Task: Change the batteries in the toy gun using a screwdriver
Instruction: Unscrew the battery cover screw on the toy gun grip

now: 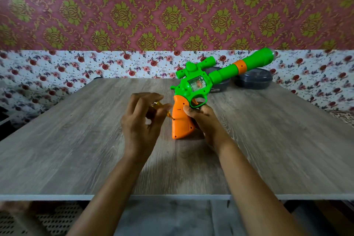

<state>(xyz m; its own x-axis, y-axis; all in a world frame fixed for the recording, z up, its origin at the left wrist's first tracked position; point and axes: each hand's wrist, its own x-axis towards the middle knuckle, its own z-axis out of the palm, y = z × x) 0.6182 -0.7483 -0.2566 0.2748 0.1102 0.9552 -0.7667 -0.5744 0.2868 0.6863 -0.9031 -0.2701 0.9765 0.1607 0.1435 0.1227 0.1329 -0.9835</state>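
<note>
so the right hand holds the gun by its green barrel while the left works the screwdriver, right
No: the head view shows the right hand holding the gun by its orange grip, not the barrel; the left hand works the screwdriver.

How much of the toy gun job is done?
Hardly any: the orange grip is shut. The right hand steadies the toy gun while the left hand holds the screwdriver tip against the grip. Opening it and swapping batteries are left.
</note>
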